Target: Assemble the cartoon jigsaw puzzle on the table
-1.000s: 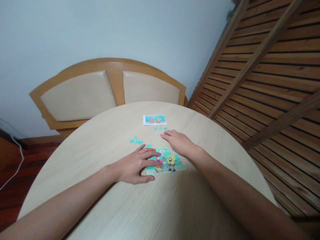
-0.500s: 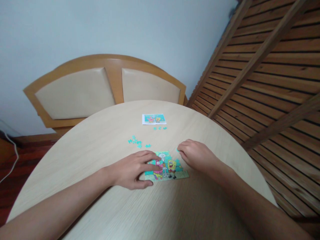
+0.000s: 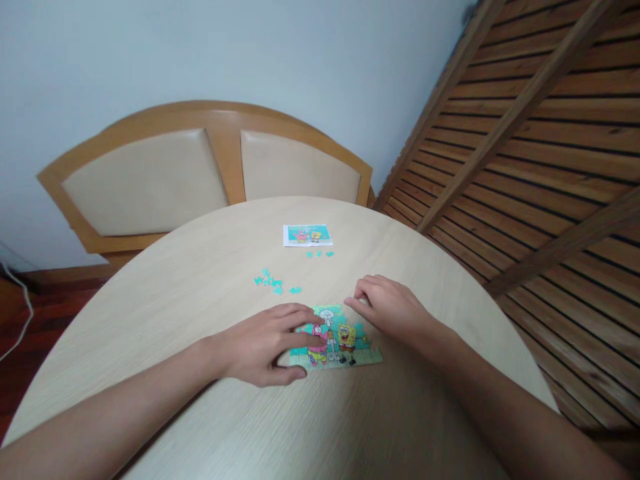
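Note:
A partly assembled jigsaw puzzle [image 3: 347, 343] with cartoon figures on a teal ground lies flat on the table. My left hand [image 3: 267, 343] rests over its left side, fingers spread and thumb by the lower edge, hiding part of the picture. At the upper right edge is my right hand [image 3: 393, 307], its thumb stretched out to the puzzle and its other fingers curled, with a gap between thumb and forefinger. No piece shows in that hand. Loose teal puzzle pieces [image 3: 277, 285] lie in a cluster beyond my left hand.
Farther back on the round wooden table [image 3: 200, 267] lies a small picture card [image 3: 309, 235] showing similar figures. Three teal pieces [image 3: 319, 254] sit in a row before it. A padded bench [image 3: 150, 180] stands behind the table, and a slatted wooden screen [image 3: 540, 147] rises on the right.
My right hand has shifted slightly left to the puzzle's upper right edge. The teal piece seen at its fingertips no longer shows there, and its thumb has stretched out. My left hand stays on the puzzle.

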The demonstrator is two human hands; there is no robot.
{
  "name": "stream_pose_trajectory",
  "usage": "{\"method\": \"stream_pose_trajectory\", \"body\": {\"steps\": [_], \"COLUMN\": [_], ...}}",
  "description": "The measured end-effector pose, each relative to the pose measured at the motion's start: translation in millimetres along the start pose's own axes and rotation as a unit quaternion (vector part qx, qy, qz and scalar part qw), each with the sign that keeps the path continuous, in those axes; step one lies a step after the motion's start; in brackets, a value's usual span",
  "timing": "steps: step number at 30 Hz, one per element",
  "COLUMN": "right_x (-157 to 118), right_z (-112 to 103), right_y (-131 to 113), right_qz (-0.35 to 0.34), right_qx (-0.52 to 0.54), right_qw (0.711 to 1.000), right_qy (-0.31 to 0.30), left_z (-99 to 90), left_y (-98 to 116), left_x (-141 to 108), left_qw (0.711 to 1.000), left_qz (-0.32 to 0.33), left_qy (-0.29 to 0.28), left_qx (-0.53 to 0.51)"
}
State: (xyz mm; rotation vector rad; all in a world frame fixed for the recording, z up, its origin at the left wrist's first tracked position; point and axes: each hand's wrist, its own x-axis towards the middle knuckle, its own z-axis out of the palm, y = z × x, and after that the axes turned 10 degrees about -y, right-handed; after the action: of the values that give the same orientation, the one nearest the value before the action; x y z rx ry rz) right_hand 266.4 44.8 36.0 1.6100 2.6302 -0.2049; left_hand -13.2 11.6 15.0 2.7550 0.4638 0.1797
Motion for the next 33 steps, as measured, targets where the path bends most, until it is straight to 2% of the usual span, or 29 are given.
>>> {"method": "stream_pose_trajectory", "body": {"steps": [3, 9, 21, 28, 33], "right_x": [-1.1, -2.3, 5.2, 4.7, 5.4], "right_z": [-0.4, 5.5, 19.0, 9.8, 9.5], "right_y": [6.0, 22.3, 31.3, 15.2, 10.5], "right_qz": [0.0, -0.11, -0.126, -0.095, -0.096], "right_qx": [0.054, 0.123, 0.189, 0.22, 0.231], "right_qw": [0.999, 0.986, 0.974, 0.971, 0.968], "right_qy": [0.007, -0.003, 0.006, -0.022, -0.019], "left_z": [0.0, -0.6, -0.3, 0.0, -0.3], "left_y": [-0.4, -0.3, -0.3, 0.2, 0.0], "left_x": [-0.3, -0.6, -0.4, -0.7, -0.4], "left_qw": [1.0, 1.0, 1.0, 1.0, 1.0], "left_qz": [0.001, 0.001, -0.006, -0.001, -0.003], "left_qy": [0.001, -0.005, -0.005, 0.003, 0.001], "left_qx": [-0.003, -0.003, -0.008, -0.009, -0.008]}}
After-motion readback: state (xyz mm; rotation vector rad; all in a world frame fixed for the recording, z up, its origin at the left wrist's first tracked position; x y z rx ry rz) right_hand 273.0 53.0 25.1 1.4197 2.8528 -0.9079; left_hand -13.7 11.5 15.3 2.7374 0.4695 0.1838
